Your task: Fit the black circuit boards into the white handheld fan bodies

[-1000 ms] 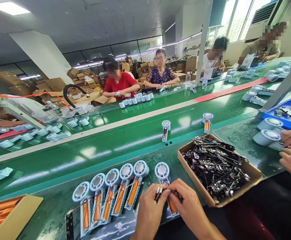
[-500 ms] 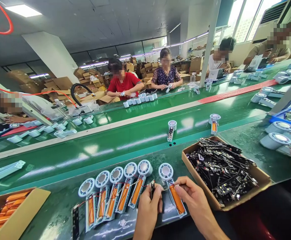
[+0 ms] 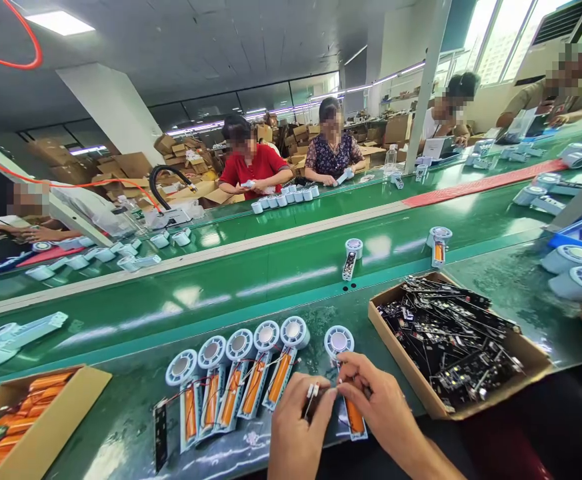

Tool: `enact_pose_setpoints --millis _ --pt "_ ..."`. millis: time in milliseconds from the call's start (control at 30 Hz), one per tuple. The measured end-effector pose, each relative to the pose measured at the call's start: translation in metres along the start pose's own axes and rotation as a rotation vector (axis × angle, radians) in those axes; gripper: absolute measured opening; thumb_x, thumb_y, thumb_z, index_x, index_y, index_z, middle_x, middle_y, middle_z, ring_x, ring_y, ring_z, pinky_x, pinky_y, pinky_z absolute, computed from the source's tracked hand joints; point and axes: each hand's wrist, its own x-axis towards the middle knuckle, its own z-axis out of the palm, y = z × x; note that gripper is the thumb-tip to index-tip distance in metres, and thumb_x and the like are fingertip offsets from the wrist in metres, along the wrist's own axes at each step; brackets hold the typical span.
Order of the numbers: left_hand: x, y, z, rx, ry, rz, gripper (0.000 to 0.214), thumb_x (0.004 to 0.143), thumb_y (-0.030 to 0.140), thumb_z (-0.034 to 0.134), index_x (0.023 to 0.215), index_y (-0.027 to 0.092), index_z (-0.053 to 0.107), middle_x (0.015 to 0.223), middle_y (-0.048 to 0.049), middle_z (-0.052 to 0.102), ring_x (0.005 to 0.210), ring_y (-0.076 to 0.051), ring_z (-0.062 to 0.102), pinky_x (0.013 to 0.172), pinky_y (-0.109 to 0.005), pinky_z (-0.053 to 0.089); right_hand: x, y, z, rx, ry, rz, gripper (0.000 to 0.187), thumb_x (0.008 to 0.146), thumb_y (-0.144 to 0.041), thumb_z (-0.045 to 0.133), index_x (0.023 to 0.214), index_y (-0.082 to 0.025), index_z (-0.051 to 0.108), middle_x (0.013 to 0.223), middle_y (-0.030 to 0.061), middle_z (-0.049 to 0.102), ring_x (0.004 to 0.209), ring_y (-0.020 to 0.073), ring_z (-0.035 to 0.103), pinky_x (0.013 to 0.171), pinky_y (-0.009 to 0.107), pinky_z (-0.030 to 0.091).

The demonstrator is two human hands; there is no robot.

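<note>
The open handheld fan housing (image 3: 339, 340) lies by the counter's (image 3: 131, 400) near edge, its orange battery (image 3: 355, 417) partly beneath the right hand (image 3: 383, 403); its long axis runs from the round head, farther in, towards that edge, slanting slightly right. It is just right of the left hand (image 3: 298, 423), so the right is nearer. The left grip is closed on a narrow circuit board (image 3: 311, 400) with white connectors, held up off the counter. The right grip's thumb and forefinger almost meet at a tiny pale piece; whether they pinch it I cannot tell. Towards the counter's right end, a cardboard box (image 3: 521, 380) holds heaped black circuit boards (image 3: 463, 340); at the near left corner in view, another carton (image 3: 71, 420) holds orange battery cells (image 3: 18, 420)
</note>
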Motion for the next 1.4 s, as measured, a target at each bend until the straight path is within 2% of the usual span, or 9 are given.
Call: enact_pose_setpoints --millis 100,200,400,567,700,833,1167,1300,1400 --pt "0.013 0.009 -0.005 0.082 -0.16 -0.071 0.018 0.091 0.04 0.064 0.089 0.023 0.069 0.088 -0.002 0.064 0.078 -0.02 0.059 0.074 -0.031 0.043 0.001 0.002 0.002 -0.06 -0.027 -0.078 0.047 0.091 -0.01 0.053 0.133 -0.03 0.047 0.089 -0.0052 0.068 0.065 0.0118 0.057 0.069 0.021 0.048" --pt "0.026 0.017 -0.01 0.112 -0.227 -0.074 0.019 0.09 0.037 0.063 0.08 0.021 0.068 0.084 -0.0024 0.062 0.079 -0.021 0.057 0.074 -0.032 0.039 0.003 0.002 0.002 -0.123 -0.041 -0.157 0.054 0.09 -0.008 0.051 0.138 -0.031 0.042 0.092 -0.0039 0.068 0.069 0.0132 0.06 0.071 0.022 0.048" --pt "0.038 0.009 -0.003 -0.166 -0.213 -0.21 0.027 0.084 0.043 0.068 0.071 0.02 0.063 0.068 0.0014 0.057 0.063 -0.015 0.048 0.061 -0.027 0.035 0.007 -0.002 0.004 -0.148 -0.013 -0.153 0.051 0.09 -0.01 0.051 0.137 -0.026 0.039 0.086 -0.0037 0.066 0.059 0.0122 0.057 0.064 0.022 0.048" --pt "0.034 -0.009 0.018 -0.405 -0.206 -0.413 0.044 0.079 0.064 0.063 0.078 0.021 0.054 0.047 0.0119 0.035 0.037 -0.007 0.025 0.039 -0.021 0.018 0.003 -0.005 0.009 -0.329 0.106 -0.191 0.042 0.089 -0.008 0.047 0.128 -0.023 0.045 0.085 0.0 0.067 0.071 0.0188 0.062 0.066 0.028 0.047" --pt "0.028 -0.007 0.027 -0.585 -0.179 -0.516 0.05 0.074 0.068 0.067 0.078 0.02 0.052 0.042 0.0143 0.03 0.036 -0.004 0.018 0.038 -0.019 0.012 0.002 -0.008 0.008 -0.518 0.168 -0.311 0.024 0.095 -0.01 0.047 0.115 -0.021 0.053 0.085 0.0036 0.068 0.074 0.0229 0.061 0.069 0.034 0.043" --pt "0.025 -0.001 0.028 -0.713 -0.162 -0.578 0.052 0.069 0.066 0.074 0.073 0.021 0.048 0.046 0.014 0.03 0.037 -0.002 0.019 0.037 -0.017 0.011 0.001 -0.008 0.005 -0.522 0.19 -0.391 0.019 0.1 -0.01 0.045 0.116 -0.018 0.052 0.083 0.0037 0.067 0.07 0.0208 0.059 0.069 0.034 0.042" --pt "0.02 -0.008 0.032 -0.8 -0.158 -0.614 0.047 0.072 0.057 0.076 0.07 0.021 0.045 0.049 0.0136 0.033 0.038 -0.001 0.022 0.038 -0.017 0.012 -0.004 -0.004 -0.002 -0.478 0.06 -0.391 0.023 0.104 -0.012 0.04 0.109 -0.019 0.061 0.097 0.0069 0.07 0.082 0.0203 0.065 0.074 0.033 0.05" --pt "0.018 -0.007 0.03 -0.761 -0.155 -0.57 0.043 0.077 0.056 0.074 0.083 0.018 0.054 0.048 0.0139 0.034 0.036 -0.002 0.023 0.038 -0.017 0.011 -0.001 0.001 -0.003 -0.455 0.056 -0.383 0.028 0.102 -0.009 0.04 0.112 -0.02 0.064 0.094 0.0079 0.07 0.082 0.0206 0.067 0.074 0.033 0.053" --pt "0.013 -0.008 0.027 -0.701 -0.111 -0.516 0.044 0.083 0.055 0.069 0.107 0.021 0.054 0.064 0.0093 0.051 0.036 -0.002 0.036 0.037 -0.016 0.012 0.002 0.002 -0.003 -0.405 0.056 -0.343 0.028 0.103 -0.011 0.04 0.108 -0.021 0.065 0.09 0.0075 0.069 0.081 0.0195 0.067 0.076 0.032 0.054"
